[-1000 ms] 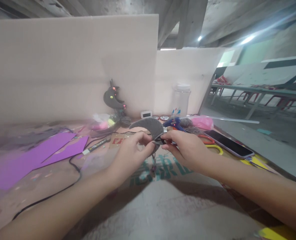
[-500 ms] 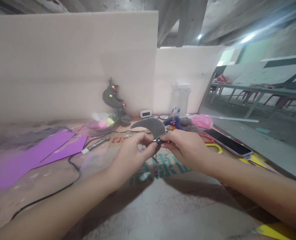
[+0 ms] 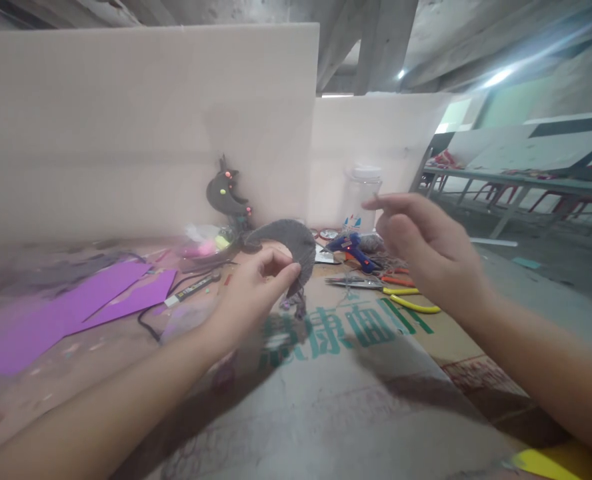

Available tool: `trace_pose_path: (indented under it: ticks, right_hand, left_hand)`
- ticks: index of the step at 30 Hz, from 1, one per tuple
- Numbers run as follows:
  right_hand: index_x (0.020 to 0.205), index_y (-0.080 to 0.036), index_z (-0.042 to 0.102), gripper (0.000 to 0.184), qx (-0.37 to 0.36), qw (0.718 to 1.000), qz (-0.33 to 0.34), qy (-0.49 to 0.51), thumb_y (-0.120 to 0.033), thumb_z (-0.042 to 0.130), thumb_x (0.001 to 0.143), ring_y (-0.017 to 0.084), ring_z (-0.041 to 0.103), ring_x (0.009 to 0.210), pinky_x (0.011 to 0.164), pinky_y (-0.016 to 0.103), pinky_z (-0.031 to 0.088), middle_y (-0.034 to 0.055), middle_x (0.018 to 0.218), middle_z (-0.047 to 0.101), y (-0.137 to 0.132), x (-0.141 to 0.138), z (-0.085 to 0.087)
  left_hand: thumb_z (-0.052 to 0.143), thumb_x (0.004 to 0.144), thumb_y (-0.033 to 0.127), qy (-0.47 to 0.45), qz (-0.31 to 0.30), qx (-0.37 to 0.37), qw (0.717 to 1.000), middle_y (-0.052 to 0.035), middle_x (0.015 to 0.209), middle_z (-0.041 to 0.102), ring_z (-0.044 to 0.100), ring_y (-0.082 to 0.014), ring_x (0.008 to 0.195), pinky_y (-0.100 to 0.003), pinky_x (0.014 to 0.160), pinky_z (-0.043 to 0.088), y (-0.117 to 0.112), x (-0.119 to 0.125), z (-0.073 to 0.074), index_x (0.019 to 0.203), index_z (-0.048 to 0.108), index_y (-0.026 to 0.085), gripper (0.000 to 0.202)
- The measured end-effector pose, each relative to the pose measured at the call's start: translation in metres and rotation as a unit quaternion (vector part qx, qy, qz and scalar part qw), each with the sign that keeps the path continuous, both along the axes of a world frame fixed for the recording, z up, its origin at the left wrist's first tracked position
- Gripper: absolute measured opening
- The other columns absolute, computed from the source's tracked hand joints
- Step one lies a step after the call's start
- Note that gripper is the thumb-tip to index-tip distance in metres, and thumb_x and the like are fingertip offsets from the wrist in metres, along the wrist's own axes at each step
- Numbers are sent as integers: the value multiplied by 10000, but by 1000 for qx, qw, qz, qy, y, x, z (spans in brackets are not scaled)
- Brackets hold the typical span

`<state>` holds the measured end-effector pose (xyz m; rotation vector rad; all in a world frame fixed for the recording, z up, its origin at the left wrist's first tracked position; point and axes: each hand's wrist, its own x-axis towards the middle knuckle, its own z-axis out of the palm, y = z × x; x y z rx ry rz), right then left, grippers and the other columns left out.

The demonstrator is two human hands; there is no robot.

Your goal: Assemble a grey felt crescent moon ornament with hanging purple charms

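A dark grey crescent (image 3: 299, 250), its surface looking yarn-wrapped or fuzzy, is pinched at its inner side between the thumb and fingers of my left hand (image 3: 256, 287). Strands of loose yarn (image 3: 299, 305) dangle under its lower end. My right hand (image 3: 421, 250) is raised to the right, apart from the crescent, in front of the clear bottle (image 3: 360, 200). Its index finger points left while the thumb and other fingers are drawn in; whatever they may hold is too small to make out. Below it lie yellow-handled pliers (image 3: 376, 285) and a blue glue gun (image 3: 353, 250).
A second dark crescent with coloured beads (image 3: 225, 193) stands against the white board (image 3: 146, 120). Purple sheets (image 3: 71, 307), a utility knife (image 3: 191, 290) and a black cable (image 3: 149, 327) lie on the left. Printed cardboard (image 3: 296, 413) covers the front.
My right hand has let go of the crescent and moved up and right, uncovering the pliers and glue gun. The crescent has tilted and shifted slightly left in my left hand.
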<state>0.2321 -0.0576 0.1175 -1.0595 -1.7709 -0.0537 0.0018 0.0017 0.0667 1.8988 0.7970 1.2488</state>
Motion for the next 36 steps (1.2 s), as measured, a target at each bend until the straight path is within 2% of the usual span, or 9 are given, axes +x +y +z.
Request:
trace_pose_path:
  ticks: [6, 10, 16, 20, 23, 26, 29, 33, 36]
  right_hand:
    - [1310, -195, 582, 381, -172, 965, -6, -197, -276, 479, 952, 255, 618, 1141, 968, 392, 479, 94, 1280, 654, 36, 6, -21]
    - [1329, -176, 568, 407, -239, 935, -18, -261, -239, 509, 931, 246, 660, 1034, 864, 340, 507, 118, 1225, 678, 53, 11, -45]
    - [1036, -142, 708, 230, -170, 912, -8, -373, -202, 520, 918, 269, 627, 1008, 882, 377, 470, 148, 1073, 690, 60, 13, -53]
    - [1125, -157, 684, 281, -164, 953, 33, -252, -192, 486, 928, 210, 650, 912, 825, 346, 497, 106, 1024, 706, 45, 4, -41]
    - [1301, -175, 583, 407, -263, 948, 94, -153, -167, 487, 906, 143, 637, 670, 644, 278, 498, 33, 836, 708, 31, -4, -29]
    - [1006, -162, 702, 227, -295, 945, 101, -98, -254, 515, 917, 127, 611, 609, 564, 250, 458, 18, 752, 695, 24, -9, -24]
    - [811, -152, 683, 298, -275, 954, 111, -50, -368, 517, 932, 137, 612, 648, 592, 256, 471, 28, 717, 681, 21, -15, -26]
    - [1092, -167, 637, 289, -224, 951, 213, 11, -385, 568, 916, 158, 658, 837, 732, 286, 521, 60, 971, 706, 11, -25, -33]
    - [1083, -180, 625, 252, -216, 945, 242, 23, -360, 593, 910, 161, 661, 853, 765, 293, 524, 50, 970, 702, 2, -32, -35]
  left_hand:
    - [655, 851, 363, -13, 10, -25, 1000, 6, 778, 614, 578, -133, 711, -253, 669, 445, -5, 0, 5, 816, 598, 188, 188]
    - [664, 836, 385, -8, 33, -40, 999, 10, 751, 635, 594, -142, 700, -259, 658, 446, -10, -4, 14, 807, 603, 196, 201]
    - [675, 816, 392, 7, 76, -2, 997, -5, 787, 664, 624, -165, 733, -263, 637, 465, -18, -8, 26, 783, 621, 201, 201]
    - [661, 831, 368, 4, 68, 8, 998, -5, 785, 664, 622, -160, 730, -252, 610, 466, -19, -9, 29, 781, 616, 204, 177]
    - [660, 833, 356, 6, 68, 21, 997, -1, 757, 657, 615, -158, 703, -262, 612, 464, -18, -12, 32, 774, 610, 204, 170]
    - [659, 833, 351, 3, 73, 29, 997, 3, 742, 651, 612, -162, 708, -276, 647, 461, -17, -13, 33, 753, 595, 208, 176]
    - [659, 831, 348, -3, 58, 1, 998, 8, 744, 649, 609, -158, 703, -274, 647, 458, -17, -9, 28, 758, 600, 210, 166]
    - [672, 828, 337, 1, 8, -21, 1000, 6, 778, 641, 604, -146, 722, -261, 672, 469, -17, -1, 16, 766, 621, 194, 165]
    - [683, 828, 341, 4, -1, -23, 1000, 5, 805, 641, 603, -145, 759, -247, 684, 470, -20, 1, 11, 779, 633, 188, 168]
